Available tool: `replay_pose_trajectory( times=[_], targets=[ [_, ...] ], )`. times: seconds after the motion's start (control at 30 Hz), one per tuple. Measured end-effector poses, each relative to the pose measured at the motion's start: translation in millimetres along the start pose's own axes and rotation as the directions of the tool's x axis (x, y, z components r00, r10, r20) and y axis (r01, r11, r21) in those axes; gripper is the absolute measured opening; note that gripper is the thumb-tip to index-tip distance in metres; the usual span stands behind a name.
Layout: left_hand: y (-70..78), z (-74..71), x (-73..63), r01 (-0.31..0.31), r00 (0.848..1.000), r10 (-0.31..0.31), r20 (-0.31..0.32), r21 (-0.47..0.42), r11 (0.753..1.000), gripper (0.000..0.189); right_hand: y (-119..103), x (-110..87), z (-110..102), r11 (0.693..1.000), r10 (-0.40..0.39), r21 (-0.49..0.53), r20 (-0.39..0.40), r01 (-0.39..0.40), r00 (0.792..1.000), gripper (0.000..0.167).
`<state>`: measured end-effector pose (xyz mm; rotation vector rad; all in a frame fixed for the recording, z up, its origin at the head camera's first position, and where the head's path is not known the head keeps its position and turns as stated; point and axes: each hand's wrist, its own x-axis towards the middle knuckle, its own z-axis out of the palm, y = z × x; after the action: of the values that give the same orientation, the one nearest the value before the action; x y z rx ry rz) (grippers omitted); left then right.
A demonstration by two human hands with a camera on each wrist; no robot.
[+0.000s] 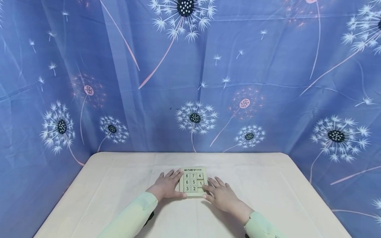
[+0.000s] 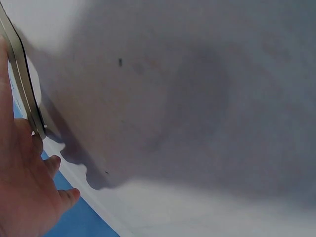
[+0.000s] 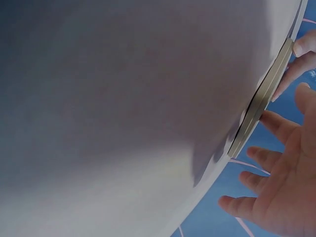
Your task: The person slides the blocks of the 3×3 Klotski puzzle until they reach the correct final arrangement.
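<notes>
On the left, the person's left hand (image 1: 166, 185) has its fingers spread along the left side of the number board (image 1: 194, 195), with its thumb by the near left corner. I think gentle pressing there would help keep the board still. The board lies flat on the pale table (image 1: 119, 178), in between both hands. Its 1 tile (image 1: 200, 183) sits a tiny bit nearer than the 5 tile (image 1: 193, 182), with a gap on its near side. A slow, straight push should slide it best. On the right, the right hand (image 1: 223, 197) is spread too, one fingertip by the 1; I can't tell if they touch.
</notes>
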<state>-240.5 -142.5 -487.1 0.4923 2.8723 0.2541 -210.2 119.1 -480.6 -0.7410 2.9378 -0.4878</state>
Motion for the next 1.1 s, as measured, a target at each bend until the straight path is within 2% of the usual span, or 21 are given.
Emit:
replay_pose_trajectory(
  times=[1.1],
  targets=[
    [0.9,0.1,0.6,0.010,1.000,-0.010,-0.001,0.030,0.999,0.100,-6.2,5.2,-6.6,1.000,0.025,-0.017,0.017,-0.025,1.000,0.050]
  ],
)
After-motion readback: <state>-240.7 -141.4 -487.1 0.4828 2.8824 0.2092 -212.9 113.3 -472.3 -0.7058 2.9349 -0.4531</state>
